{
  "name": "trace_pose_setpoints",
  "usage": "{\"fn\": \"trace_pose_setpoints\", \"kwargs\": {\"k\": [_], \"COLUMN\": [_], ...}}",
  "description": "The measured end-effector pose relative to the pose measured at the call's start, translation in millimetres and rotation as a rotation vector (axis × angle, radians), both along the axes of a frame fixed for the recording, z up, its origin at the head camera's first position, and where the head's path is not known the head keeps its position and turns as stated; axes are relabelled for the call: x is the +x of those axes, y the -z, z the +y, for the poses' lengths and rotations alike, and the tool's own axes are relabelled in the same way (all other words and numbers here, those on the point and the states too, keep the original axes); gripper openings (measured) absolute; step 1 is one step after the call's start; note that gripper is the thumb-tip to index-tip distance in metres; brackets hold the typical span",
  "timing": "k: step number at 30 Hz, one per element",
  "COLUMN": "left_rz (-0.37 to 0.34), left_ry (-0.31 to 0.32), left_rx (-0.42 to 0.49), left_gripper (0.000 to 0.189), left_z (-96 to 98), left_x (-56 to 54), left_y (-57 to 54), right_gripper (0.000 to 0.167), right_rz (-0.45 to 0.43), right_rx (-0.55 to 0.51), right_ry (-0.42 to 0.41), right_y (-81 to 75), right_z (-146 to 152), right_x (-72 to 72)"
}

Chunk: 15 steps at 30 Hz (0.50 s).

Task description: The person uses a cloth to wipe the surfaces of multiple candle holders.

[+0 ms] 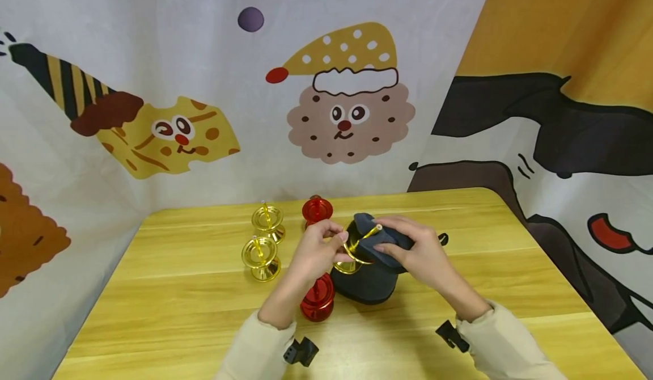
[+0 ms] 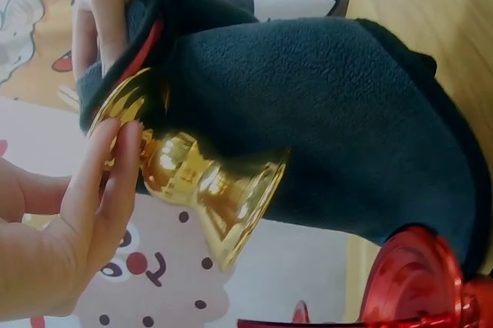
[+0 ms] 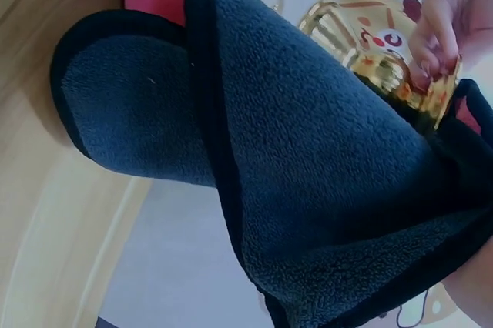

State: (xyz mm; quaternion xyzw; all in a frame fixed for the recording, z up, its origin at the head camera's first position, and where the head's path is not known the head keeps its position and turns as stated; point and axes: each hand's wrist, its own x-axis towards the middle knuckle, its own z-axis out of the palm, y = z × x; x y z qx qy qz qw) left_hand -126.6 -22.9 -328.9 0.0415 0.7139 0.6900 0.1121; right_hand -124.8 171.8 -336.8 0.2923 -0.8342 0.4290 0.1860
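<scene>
My left hand (image 1: 318,249) pinches the rim of a shiny gold candle holder (image 2: 212,189) with a central spike and a flared base. The holder is tilted, its dish toward my right hand (image 1: 423,249). That hand grips a dark blue-grey cleaning cloth (image 2: 308,105) with black edging, its fingers pressing a fold against the dish. Part of the cloth hangs down below the holder, and a red underside shows at its turned edge. In the right wrist view the cloth (image 3: 308,105) hides most of my right hand.
Two more gold candle holders, one farther back (image 1: 267,218) and one nearer (image 1: 260,256), stand upright on the left of the wooden table (image 1: 194,289). One red candle holder (image 1: 317,210) stands at the back, another (image 1: 317,302) under my left forearm. A cartoon-printed curtain (image 1: 204,45) hangs behind.
</scene>
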Motion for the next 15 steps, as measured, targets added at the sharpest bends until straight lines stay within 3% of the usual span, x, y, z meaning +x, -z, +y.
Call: {"fn": "trace_pose_setpoints", "kwargs": {"k": [7, 15], "left_rz": [0.029, -0.014], "left_ry": [-0.015, 0.017], "left_rx": [0.024, 0.066], "left_gripper": [0.012, 0.017], "left_z": [4.4, 1.5], "left_x": [1.6, 0.8], "left_y": [5.2, 9.4], "right_gripper": [0.038, 0.03], "right_rz": [-0.014, -0.151], "right_rx": [0.046, -0.048], "right_ry": [0.025, 0.003], "right_y": [4.0, 7.7], "right_z": [-3.6, -0.6], "right_x": [-0.3, -0.5]}}
